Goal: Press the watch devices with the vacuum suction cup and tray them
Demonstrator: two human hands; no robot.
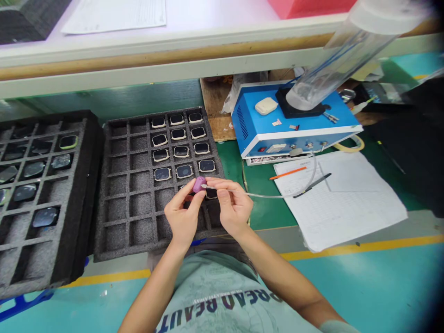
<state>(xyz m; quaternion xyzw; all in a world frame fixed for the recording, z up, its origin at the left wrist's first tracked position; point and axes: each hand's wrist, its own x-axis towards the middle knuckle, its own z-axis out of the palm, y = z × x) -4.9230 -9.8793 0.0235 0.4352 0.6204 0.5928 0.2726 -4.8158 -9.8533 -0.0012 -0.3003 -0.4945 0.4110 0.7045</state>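
Note:
My left hand [183, 210] pinches a small purple rounded case [199, 184] between thumb and fingertips, above the near right part of a grey foam tray. In my right hand [234, 203] is a thin pen-like dispensing tip [212, 187], its pale end touching or very close to the case. A clear tube [274, 196] runs from it towards the blue machine [256, 108]. Beneath and beyond my hands, the foam tray [116, 199] holds several smartwatch bodies [181, 151] with dark faces, in its right columns. My hands partly cover some of them.
A second foam tray [74, 203] with more watch bodies stands at left. On the machine are a white rounded case [266, 106] and a clear cylinder [333, 64]. Printed sheets [357, 203], an orange pen [287, 173] and a black pen [314, 185] lie at right. A shelf edge [173, 69] crosses ahead.

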